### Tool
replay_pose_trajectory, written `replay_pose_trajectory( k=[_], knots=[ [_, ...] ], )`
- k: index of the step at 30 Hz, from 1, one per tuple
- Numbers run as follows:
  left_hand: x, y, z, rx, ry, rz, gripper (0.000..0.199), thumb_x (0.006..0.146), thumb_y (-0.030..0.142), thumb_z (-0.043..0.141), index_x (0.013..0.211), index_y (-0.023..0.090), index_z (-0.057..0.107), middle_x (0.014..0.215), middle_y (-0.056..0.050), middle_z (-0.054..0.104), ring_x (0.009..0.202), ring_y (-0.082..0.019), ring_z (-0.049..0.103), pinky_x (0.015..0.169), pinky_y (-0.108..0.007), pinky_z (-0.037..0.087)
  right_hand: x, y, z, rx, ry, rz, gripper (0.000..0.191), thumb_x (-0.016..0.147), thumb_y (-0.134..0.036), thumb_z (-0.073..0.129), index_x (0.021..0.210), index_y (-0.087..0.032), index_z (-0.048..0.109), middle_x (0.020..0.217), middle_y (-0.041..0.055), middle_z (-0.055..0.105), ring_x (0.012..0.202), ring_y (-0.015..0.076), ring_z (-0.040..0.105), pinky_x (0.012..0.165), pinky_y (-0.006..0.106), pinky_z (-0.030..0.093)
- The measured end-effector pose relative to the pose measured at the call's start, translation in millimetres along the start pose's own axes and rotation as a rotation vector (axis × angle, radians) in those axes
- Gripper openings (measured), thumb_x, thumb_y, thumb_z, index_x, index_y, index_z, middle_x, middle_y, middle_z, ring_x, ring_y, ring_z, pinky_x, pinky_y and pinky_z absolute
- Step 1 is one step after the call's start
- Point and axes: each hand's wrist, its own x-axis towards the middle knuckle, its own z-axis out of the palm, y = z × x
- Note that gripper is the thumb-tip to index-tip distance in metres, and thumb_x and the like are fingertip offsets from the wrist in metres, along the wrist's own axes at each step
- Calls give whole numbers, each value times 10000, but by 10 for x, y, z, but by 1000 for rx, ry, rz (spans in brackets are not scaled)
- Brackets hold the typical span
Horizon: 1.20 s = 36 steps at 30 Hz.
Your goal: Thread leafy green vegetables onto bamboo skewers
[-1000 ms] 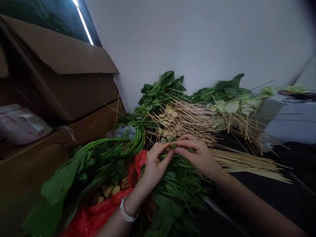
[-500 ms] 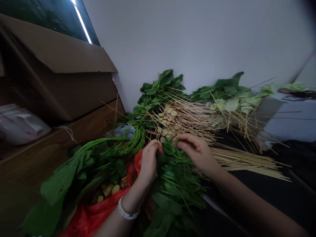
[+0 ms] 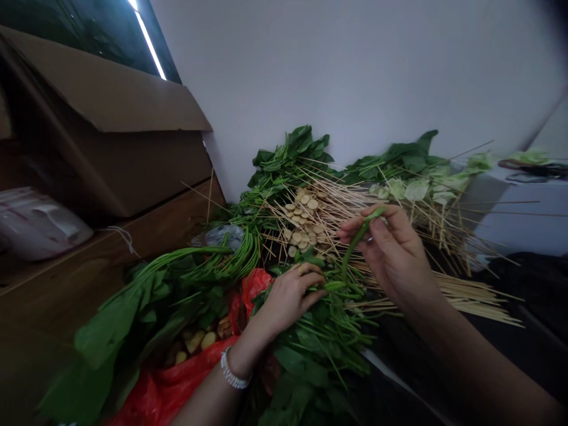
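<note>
My right hand [image 3: 390, 248] is raised over the skewers and pinches a green stem [image 3: 355, 245] between thumb and fingers. The stem curves down toward the pile of leafy greens [image 3: 319, 343]. Lower and to the left, my left hand [image 3: 295, 291] rests at the top of that pile, its fingers curled round some of the greens. A leaf [image 3: 310, 257] shows just beyond its knuckles. Behind my hands lie bamboo skewers [image 3: 350, 207] with round pale slices [image 3: 304, 222], perhaps potato, threaded at their left ends.
A red plastic bag [image 3: 177, 378] at the lower left holds pale pieces [image 3: 208, 339], with more greens [image 3: 146, 307] beside it. Loose skewers [image 3: 479, 302] lie right. Skewered pale leaves [image 3: 417, 189] stand at the back right. An open cardboard box [image 3: 133, 165] stands left, near a white wall [image 3: 355, 71].
My right hand has moved right and up, drawing the green stem away from the pile. My left hand has shifted slightly right and lower, turning palm down over the greens.
</note>
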Motion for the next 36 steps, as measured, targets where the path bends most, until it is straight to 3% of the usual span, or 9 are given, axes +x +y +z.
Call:
replay_pose_trajectory(
  k=[4,7,10,13,15,19,25,32,36],
  knots=[
    [-1,-39,-40,15,125,-63,118,890,302,626,949,208,664,888,-50,682,863,-200,627,764,-312,487,-7,198,-19,-182,-46,84,210,895,-353,593,1068,-268,510,971,27,690,979,188,655,886,355,517],
    [-20,-93,-62,13,217,-107,167,889,320,629,1003,215,692,868,-46,697,801,-182,644,708,-284,488,-26,451,-38,-335,-199,120,159,858,-314,618,982,-218,592,969,36,680,928,194,646,829,340,522],
    [-33,-133,-89,37,240,-118,199,906,306,606,1057,236,715,859,-44,710,779,-174,657,691,-272,492,-51,650,-65,-491,-315,144,134,877,-313,574,896,-199,641,887,31,682,844,196,645,772,337,524],
    [-33,-137,-124,44,212,-84,203,933,261,557,1047,235,724,867,-47,713,807,-172,659,719,-273,496,-77,731,-74,-452,-352,237,144,893,-327,547,906,-203,620,789,7,667,696,172,652,632,295,529],
    [-31,-127,-142,43,176,-53,226,935,257,553,1100,239,706,913,-51,706,839,-171,656,738,-273,499,-93,734,-59,-399,-370,287,138,897,-328,538,921,-209,603,764,-3,658,648,163,655,582,277,526],
    [-38,-128,-148,47,160,-39,255,935,252,546,1148,233,684,958,-57,682,859,-168,651,740,-265,500,-118,692,-10,-366,-346,269,102,870,-290,562,936,-218,592,792,-3,660,674,167,668,622,291,542],
    [-41,-147,-133,61,196,-53,172,895,205,553,976,212,704,888,-45,650,781,-151,624,694,-253,475,-147,594,43,-582,-348,154,32,825,-205,588,846,-217,608,732,-19,655,658,155,651,610,263,491],
    [50,2,-74,-149,452,-208,121,808,151,536,721,197,606,719,0,580,703,-150,563,669,-262,439,-144,501,142,-366,-292,224,19,815,-208,615,830,-212,605,659,-21,681,624,153,682,603,258,516],
    [50,-129,-159,-248,615,-329,125,786,167,505,685,198,572,701,12,573,689,-147,544,667,-256,423,-133,470,121,-350,-242,196,17,820,-215,626,827,-204,616,660,-5,690,614,157,691,595,267,540]
  ],
)
